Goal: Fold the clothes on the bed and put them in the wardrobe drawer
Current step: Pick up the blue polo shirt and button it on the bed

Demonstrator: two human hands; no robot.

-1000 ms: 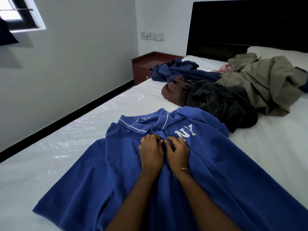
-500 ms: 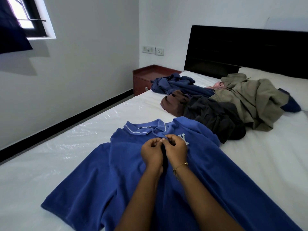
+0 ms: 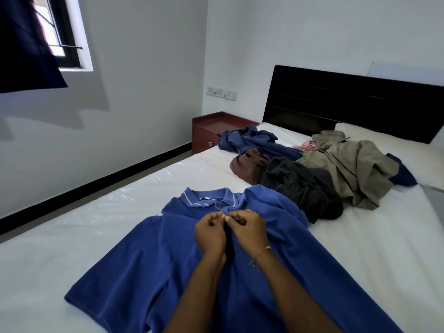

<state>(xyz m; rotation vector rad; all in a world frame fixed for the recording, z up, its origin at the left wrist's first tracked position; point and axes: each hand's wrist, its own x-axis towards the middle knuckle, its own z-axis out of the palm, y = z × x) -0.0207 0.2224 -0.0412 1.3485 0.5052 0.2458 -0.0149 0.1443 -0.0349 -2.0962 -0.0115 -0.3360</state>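
- Polo shirt (image 3: 134,267), blue, lies front-up and spread across the near part of the bed (image 3: 384,248), collar toward the far end; laid flat like this, probably so the placket can be fastened before folding.
- Left hand (image 3: 210,233) and right hand (image 3: 249,230) sit side by side, touching, just below the collar at mid-chest.
- Both have fingers curled with tips meeting at the placket, each pinching a bit of the blue fabric; looks like buttoning work, but the button itself is too small to confirm.
- Forearms come in from the near edge and converge over the shirt; wrists low, close to the cloth. Thin bracelet (image 3: 262,251) on the right wrist.
- Unfolded pile (image 3: 312,169) sits well apart at the far right, near the pillow (image 3: 408,150) and headboard (image 3: 348,102): navy, brown, dark grey and khaki pieces heaped together.
- Bedside cabinet (image 3: 206,133) stands at the far left corner of the bed. No wardrobe or drawer in view.
- Judgement: early stage, first garment still being prepped, nothing folded yet.
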